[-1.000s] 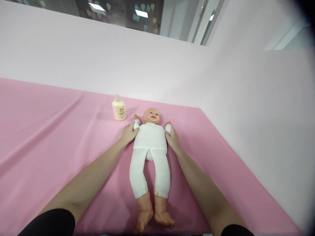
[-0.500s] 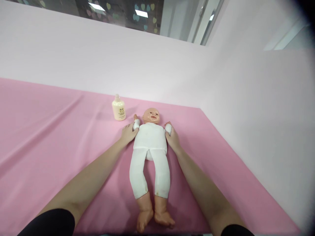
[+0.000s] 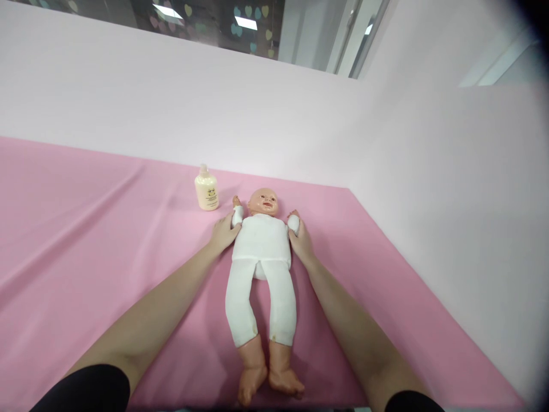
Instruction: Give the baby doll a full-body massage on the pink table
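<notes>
A baby doll (image 3: 261,240) with a white cloth body and bare plastic head, hands and feet lies on its back, feet toward me. My left hand (image 3: 223,232) is closed around the doll's arm (image 3: 237,216) on the left side, thumb near the torso. On the other side, my right hand (image 3: 302,239) grips the doll's other arm (image 3: 293,224). Both of the doll's arms are bent upward beside its head, with the small hands showing above my grip. My fingers are partly hidden behind the doll's arms.
A cream-coloured pump bottle (image 3: 207,191) stands to the left of the doll's head. Pink sheeting (image 3: 107,229) with a few creases covers the surface. White padded walls (image 3: 171,97) rise at the back and right, and a window (image 3: 223,23) shows above.
The doll's hands have shifted very slightly upward in my grip. Otherwise the doll, the bottle and my arms are in nearly the same places.
</notes>
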`<control>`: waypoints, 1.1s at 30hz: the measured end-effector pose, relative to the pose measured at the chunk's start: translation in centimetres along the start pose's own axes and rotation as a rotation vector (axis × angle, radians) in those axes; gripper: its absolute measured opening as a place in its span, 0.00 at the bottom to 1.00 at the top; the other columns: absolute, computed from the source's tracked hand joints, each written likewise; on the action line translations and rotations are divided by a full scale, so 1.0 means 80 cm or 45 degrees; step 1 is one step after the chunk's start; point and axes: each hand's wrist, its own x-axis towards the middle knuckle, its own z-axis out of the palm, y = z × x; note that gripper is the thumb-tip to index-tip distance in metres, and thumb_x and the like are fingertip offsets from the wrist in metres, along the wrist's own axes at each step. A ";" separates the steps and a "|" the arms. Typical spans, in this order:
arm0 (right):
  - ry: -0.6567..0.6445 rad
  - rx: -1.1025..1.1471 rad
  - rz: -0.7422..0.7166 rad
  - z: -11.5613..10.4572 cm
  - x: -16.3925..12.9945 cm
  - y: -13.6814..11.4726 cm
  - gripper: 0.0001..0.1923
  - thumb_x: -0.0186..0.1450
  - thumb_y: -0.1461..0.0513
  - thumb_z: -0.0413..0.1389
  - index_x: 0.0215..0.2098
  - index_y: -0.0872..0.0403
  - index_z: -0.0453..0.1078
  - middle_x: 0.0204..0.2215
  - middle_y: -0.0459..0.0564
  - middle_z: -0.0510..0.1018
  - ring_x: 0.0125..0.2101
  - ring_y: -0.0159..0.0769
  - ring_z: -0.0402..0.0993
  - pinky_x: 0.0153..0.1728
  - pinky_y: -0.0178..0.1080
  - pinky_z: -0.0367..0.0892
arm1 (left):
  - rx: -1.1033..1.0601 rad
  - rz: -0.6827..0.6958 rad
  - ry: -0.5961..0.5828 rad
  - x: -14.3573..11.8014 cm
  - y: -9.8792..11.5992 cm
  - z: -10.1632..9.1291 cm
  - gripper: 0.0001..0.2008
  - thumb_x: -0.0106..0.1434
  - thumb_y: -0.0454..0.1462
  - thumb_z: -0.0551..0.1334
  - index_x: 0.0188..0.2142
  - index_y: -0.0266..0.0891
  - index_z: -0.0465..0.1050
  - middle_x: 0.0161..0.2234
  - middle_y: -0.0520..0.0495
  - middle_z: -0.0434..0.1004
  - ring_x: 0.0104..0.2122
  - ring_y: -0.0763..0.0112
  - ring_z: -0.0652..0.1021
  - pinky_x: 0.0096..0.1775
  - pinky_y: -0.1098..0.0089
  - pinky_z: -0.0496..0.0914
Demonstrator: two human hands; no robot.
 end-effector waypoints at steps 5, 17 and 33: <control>0.023 0.061 0.047 -0.001 0.000 -0.005 0.29 0.63 0.57 0.49 0.62 0.49 0.54 0.56 0.53 0.70 0.53 0.47 0.68 0.54 0.51 0.64 | -0.025 -0.012 -0.002 -0.002 0.001 -0.001 0.30 0.64 0.44 0.53 0.64 0.38 0.57 0.54 0.40 0.73 0.52 0.54 0.74 0.53 0.57 0.67; 0.030 0.143 0.013 -0.001 0.000 -0.005 0.32 0.62 0.58 0.50 0.64 0.49 0.53 0.60 0.51 0.65 0.58 0.46 0.63 0.60 0.52 0.58 | -0.053 -0.010 0.001 -0.002 0.000 0.000 0.31 0.63 0.44 0.54 0.64 0.37 0.57 0.55 0.39 0.72 0.52 0.52 0.74 0.54 0.56 0.66; 0.048 0.182 0.014 -0.001 0.000 -0.009 0.32 0.60 0.60 0.50 0.63 0.51 0.54 0.61 0.53 0.64 0.59 0.46 0.62 0.61 0.52 0.56 | -0.077 -0.037 -0.012 -0.004 0.003 -0.003 0.32 0.63 0.44 0.54 0.65 0.36 0.54 0.57 0.37 0.70 0.54 0.51 0.72 0.55 0.55 0.65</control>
